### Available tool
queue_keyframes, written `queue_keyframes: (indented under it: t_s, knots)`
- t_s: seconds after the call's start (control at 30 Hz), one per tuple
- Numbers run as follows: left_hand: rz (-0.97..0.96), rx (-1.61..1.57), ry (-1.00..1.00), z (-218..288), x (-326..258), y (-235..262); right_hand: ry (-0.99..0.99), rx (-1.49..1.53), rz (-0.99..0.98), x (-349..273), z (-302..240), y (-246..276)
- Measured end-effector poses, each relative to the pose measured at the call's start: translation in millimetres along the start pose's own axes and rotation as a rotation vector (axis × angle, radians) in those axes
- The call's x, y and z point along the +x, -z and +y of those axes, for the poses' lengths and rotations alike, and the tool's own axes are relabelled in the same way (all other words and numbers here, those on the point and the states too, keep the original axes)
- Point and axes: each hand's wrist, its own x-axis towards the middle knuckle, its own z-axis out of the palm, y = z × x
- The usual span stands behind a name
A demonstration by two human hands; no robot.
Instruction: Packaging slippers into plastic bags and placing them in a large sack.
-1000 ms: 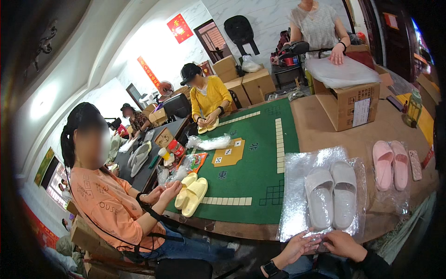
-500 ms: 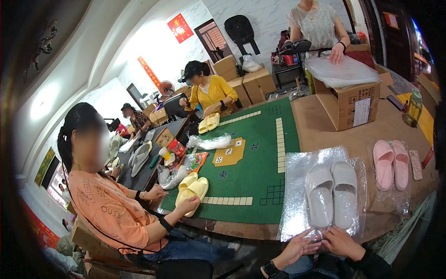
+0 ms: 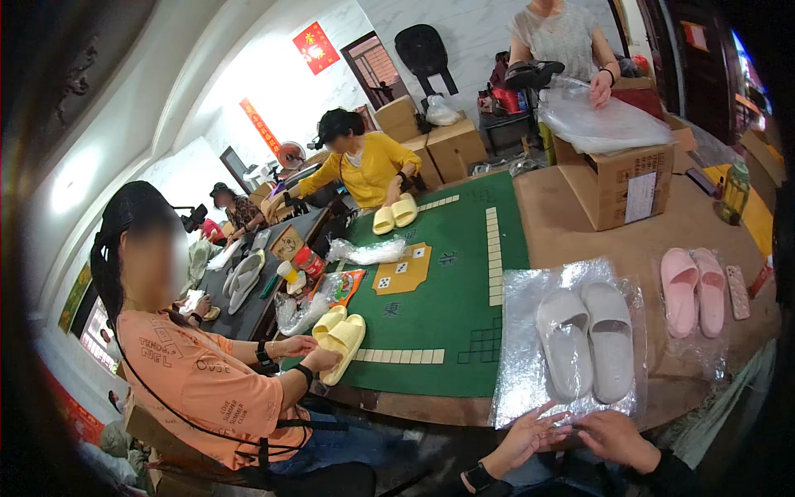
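Observation:
A pair of grey slippers [image 3: 611, 352] lies side by side, toes away from me, in a clear plastic bag [image 3: 517, 364] at the near right table edge. At the bag's near edge, just below the heels, my left hand [image 3: 523, 441] has its fingers stretched out and apart, touching the film. Beside it my right hand [image 3: 619, 441] bends its fingers closed over the same edge; its fingertips are partly hidden. To the right, a pair of pink slippers [image 3: 681, 294] rests in another clear bag.
A patterned pink phone-shaped object [image 3: 736, 292] lies beside the pink slippers. Farther back stand an open carton [image 3: 617, 195] topped with plastic bags and a green bottle [image 3: 734, 195]. A green mat [image 3: 464, 273] covers the table's left; co-workers there handle yellow slippers [image 3: 344, 340].
My right hand has drawn slightly away from my left along the bag's edge. Across the mat, the person in yellow has stretched an arm out to the left.

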Motion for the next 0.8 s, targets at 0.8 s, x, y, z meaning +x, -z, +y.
queue_keyframes:
  t_s: [0.8]
  knots:
    - [-0.119,0.144,-0.074,16.0,-24.3,-50.9,-0.172,-0.572,0.173,14.1,29.1,-24.7]
